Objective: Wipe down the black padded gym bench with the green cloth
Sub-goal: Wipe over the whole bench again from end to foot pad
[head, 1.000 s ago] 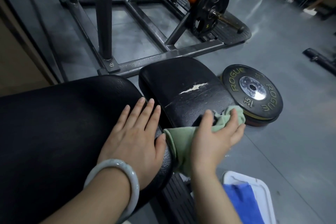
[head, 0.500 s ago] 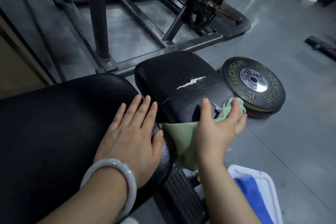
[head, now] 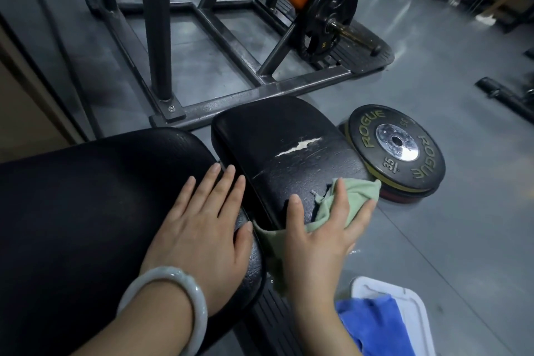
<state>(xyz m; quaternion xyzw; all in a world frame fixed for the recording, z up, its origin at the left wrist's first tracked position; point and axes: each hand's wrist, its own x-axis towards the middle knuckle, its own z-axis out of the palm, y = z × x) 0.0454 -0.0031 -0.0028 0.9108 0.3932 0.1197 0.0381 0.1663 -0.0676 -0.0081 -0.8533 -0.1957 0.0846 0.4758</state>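
Observation:
The black padded bench has a large back pad (head: 86, 205) on the left and a smaller seat pad (head: 277, 139) with a torn white crack in the middle. My left hand (head: 202, 228) lies flat with straight fingers on the near end of the large pad; a pale bangle circles that wrist. My right hand (head: 323, 231) presses the green cloth (head: 358, 191) against the near right edge of the seat pad, fingers spread over it. Part of the cloth hangs down into the gap between the pads.
A black Rogue weight plate (head: 396, 150) lies on the grey floor just right of the seat pad. A steel rack frame (head: 254, 92) with an orange arm and a loaded plate stands behind. A white bin with a blue cloth (head: 372, 324) sits at the lower right.
My right hand has slid the green cloth slightly further along the seat pad's right edge. My left hand stays flat on the large pad.

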